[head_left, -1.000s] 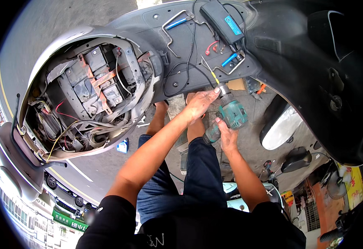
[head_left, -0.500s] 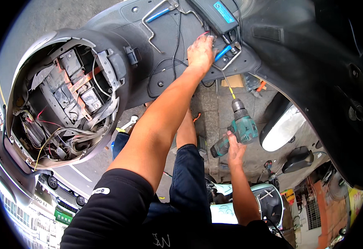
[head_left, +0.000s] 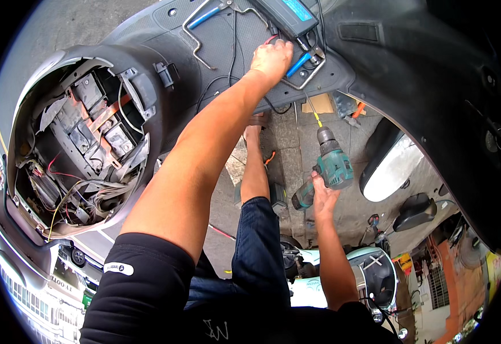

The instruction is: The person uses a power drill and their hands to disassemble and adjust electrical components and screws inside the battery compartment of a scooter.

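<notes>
My right hand (head_left: 323, 194) is wrapped round the grip of a teal cordless drill (head_left: 335, 167). A long bit (head_left: 314, 108) with a yellow collar sticks out of its chuck and points away from me, toward the edge of the scooter's floorboard. My left hand (head_left: 272, 59) reaches far out over the grey floorboard (head_left: 153, 41), its fingers curled and closed. What they hold, if anything, is hidden under the hand. Close by are a red-tipped lead (head_left: 271, 39), a black box-shaped charger or adapter (head_left: 287, 22) with a blue label, and a blue-handled tool (head_left: 299, 65).
A bent metal bar with a blue grip (head_left: 203, 18) lies on the floorboard beside black cables (head_left: 232, 46). At left, an opened scooter body (head_left: 98, 132) shows batteries and loose wires. A dark panel (head_left: 422, 86) curves along the right. A mint-green scooter (head_left: 310, 292) stands near my legs.
The view has shifted, so the scooter parts sit further left and up. My left hand stays at the same part of the floorboard. My right hand still holds the drill.
</notes>
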`<state>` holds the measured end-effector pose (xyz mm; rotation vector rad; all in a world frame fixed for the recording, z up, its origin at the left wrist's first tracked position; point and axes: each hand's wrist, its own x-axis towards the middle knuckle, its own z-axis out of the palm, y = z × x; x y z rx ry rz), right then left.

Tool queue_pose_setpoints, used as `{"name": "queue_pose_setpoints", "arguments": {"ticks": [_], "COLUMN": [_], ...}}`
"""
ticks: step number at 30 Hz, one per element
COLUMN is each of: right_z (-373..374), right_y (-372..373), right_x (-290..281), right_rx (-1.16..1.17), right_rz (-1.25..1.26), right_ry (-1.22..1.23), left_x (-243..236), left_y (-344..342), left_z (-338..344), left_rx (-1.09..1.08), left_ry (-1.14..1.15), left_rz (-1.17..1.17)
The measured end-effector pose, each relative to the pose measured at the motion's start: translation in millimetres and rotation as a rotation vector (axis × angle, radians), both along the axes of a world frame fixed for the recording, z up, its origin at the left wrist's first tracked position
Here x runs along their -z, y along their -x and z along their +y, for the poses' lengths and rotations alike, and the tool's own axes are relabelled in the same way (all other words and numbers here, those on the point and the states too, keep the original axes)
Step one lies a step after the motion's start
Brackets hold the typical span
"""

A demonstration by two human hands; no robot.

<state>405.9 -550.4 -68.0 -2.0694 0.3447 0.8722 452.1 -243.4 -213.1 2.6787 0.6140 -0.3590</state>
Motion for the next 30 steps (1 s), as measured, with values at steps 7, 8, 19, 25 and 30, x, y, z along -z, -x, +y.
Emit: {"name": "queue_pose_setpoints", "arguments": {"ticks": [7, 8, 19, 25, 30], "right_z": [-1.3, 9.5, 27.7, 60.7, 105.5], "right_y": [-11.8, -10.8, -0.3, -3.7, -14.0], "right_x": [3.3, -4.0, -21.8, -46.3, -55.9], "right_rx": [-0.066, -0.028, 0.015, -0.013, -0.017], "right_rz": [-0.079, -0.06, -0.039, -0.029, 0.037], "right_ry": [0.082, 0.054, 0.016, -0.137, -0.457], "left_x": [-4.7, -5.4, -32.7, -112.0, -204.0], "left_y": [-11.4, -5.4, 15.2, 98.9, 172.8], "left_z": [-12.8, -14.9, -11.8, -66.2, -64.0], "left_rx": [0.087, 0.063, -0.576, -0.835, -1.017], "left_ry": [-0.017, -0.02, 0.485, 1.186, 1.891], "left_rz": [0.119, 0.088, -0.245, -0.476, -0.466]}}
